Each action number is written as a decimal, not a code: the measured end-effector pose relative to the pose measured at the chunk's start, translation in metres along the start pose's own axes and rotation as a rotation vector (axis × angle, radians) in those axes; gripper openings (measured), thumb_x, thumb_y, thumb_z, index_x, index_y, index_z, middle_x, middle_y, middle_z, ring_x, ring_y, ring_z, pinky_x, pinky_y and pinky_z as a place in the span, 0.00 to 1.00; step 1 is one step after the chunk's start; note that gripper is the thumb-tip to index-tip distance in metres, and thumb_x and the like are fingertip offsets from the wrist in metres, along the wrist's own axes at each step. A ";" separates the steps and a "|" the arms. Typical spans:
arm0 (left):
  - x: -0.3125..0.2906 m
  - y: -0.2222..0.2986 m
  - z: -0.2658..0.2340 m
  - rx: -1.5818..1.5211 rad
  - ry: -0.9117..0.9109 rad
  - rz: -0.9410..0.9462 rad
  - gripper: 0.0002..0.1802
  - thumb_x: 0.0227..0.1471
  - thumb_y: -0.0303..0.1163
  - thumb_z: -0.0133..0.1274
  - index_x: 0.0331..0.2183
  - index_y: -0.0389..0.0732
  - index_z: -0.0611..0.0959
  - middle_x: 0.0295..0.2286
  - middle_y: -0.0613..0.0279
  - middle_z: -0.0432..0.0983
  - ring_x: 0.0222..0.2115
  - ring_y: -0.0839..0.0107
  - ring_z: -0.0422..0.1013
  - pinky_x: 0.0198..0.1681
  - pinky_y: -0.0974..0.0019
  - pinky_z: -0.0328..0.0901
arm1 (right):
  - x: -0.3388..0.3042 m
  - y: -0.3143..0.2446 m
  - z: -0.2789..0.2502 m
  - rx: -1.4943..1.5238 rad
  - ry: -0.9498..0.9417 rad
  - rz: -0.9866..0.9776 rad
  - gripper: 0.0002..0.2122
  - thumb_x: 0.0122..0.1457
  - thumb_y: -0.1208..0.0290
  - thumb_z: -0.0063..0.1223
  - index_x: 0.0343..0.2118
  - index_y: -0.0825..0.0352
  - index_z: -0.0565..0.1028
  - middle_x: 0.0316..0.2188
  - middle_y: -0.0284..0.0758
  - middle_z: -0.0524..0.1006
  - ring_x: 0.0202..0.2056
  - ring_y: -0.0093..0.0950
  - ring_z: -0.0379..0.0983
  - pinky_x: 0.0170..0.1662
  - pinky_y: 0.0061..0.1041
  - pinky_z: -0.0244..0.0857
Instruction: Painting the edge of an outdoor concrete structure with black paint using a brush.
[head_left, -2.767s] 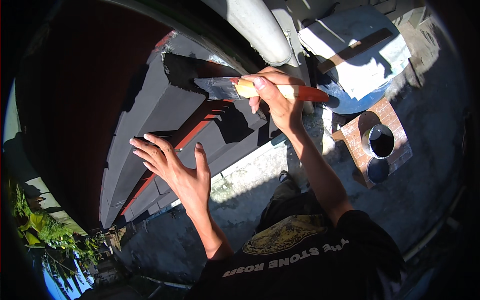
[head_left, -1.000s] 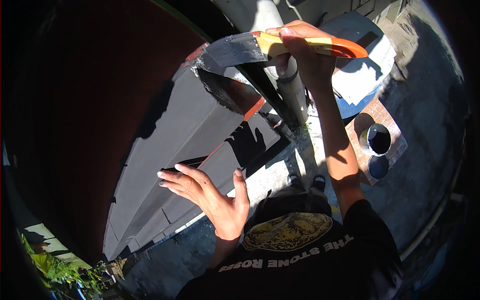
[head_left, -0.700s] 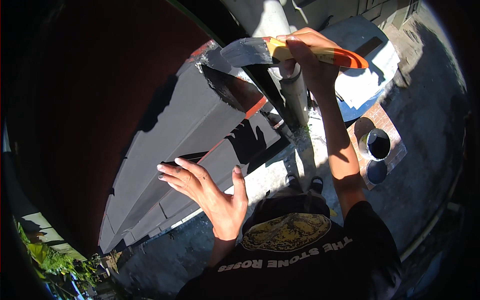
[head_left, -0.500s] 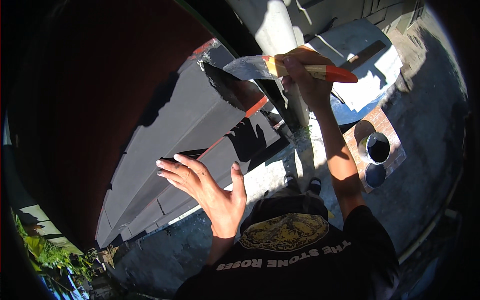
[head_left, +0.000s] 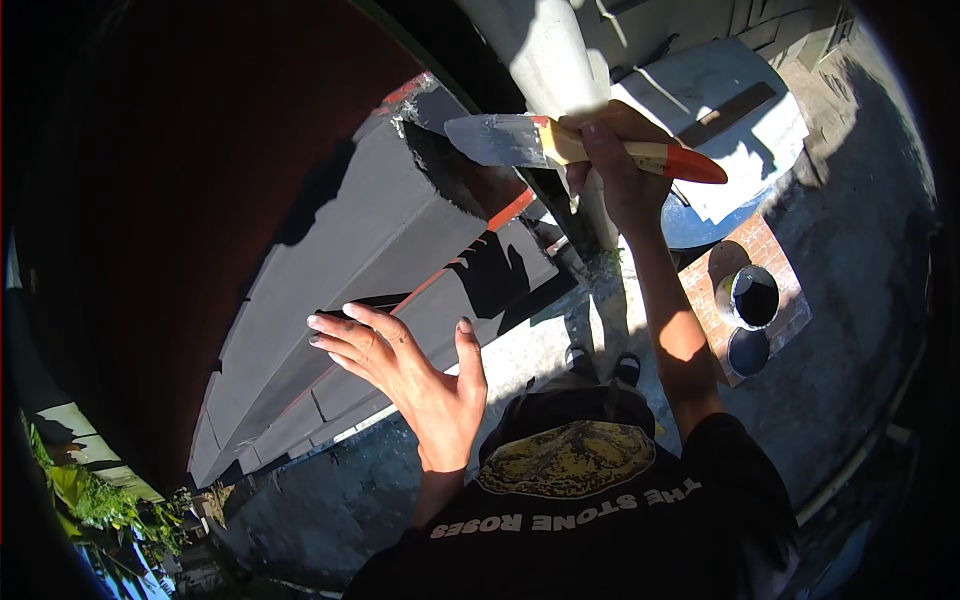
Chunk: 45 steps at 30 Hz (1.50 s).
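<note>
My right hand (head_left: 622, 165) is closed round the handle of a paintbrush (head_left: 690, 164) with a red-tipped wooden handle. The brush's bristles, coated in grey paint, point left over the upper end of a grey-painted ledge (head_left: 320, 260); whether they touch it I cannot tell. My left hand (head_left: 410, 375) is open, fingers spread, over the ledge's lower step, with dark paint smudges on the fingertips. Contact between those fingers and the surface is unclear. A red strip (head_left: 512, 210) runs along the ledge's edge, and unpainted reddish patches show near its upper end.
A paint can (head_left: 750, 297) with dark contents stands on a brick-patterned board (head_left: 790, 265) at the right. Behind it, a round blue-rimmed table (head_left: 708, 230) bears white sheets and a brown strip (head_left: 725, 115). A pale pipe (head_left: 550, 55) rises beyond the ledge. Plants (head_left: 100, 500) grow at lower left.
My right hand and the paintbrush have shifted slightly right and down, the handle's red end tilting lower. My left hand has moved a little left and up, still spread.
</note>
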<state>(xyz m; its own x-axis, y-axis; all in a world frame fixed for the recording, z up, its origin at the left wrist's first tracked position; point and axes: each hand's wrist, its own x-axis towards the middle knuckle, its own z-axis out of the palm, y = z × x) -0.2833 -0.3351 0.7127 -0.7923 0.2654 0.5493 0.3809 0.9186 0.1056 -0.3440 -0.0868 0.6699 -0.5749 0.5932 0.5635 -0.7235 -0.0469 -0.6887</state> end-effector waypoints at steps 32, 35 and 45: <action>-0.001 -0.002 -0.003 0.023 -0.025 0.012 0.55 0.48 0.49 0.58 0.66 0.45 0.45 0.65 0.41 0.25 0.64 0.36 0.23 0.62 0.32 0.30 | 0.050 -0.014 0.013 -0.104 -0.151 -0.193 0.13 0.59 0.64 0.55 0.33 0.73 0.80 0.21 0.37 0.76 0.16 0.22 0.74 0.19 0.18 0.67; 0.000 -0.002 -0.004 0.028 -0.028 0.008 0.55 0.48 0.49 0.58 0.66 0.45 0.45 0.65 0.41 0.25 0.64 0.36 0.23 0.62 0.32 0.30 | 0.041 -0.024 0.012 -0.048 0.025 -0.166 0.13 0.59 0.64 0.56 0.35 0.72 0.80 0.21 0.37 0.77 0.17 0.21 0.74 0.21 0.17 0.68; 0.000 -0.001 -0.005 0.046 -0.043 0.033 0.56 0.47 0.50 0.58 0.66 0.43 0.44 0.65 0.39 0.24 0.64 0.35 0.22 0.61 0.29 0.32 | -0.015 -0.035 0.019 -0.035 -0.207 -0.104 0.08 0.54 0.75 0.53 0.32 0.74 0.80 0.21 0.36 0.76 0.17 0.20 0.73 0.20 0.17 0.67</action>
<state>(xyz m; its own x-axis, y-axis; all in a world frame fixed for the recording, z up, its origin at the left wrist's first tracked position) -0.2816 -0.3371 0.7168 -0.7995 0.3075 0.5160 0.3858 0.9213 0.0488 -0.3169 -0.1097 0.6944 -0.5664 0.4155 0.7117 -0.7716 0.0359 -0.6351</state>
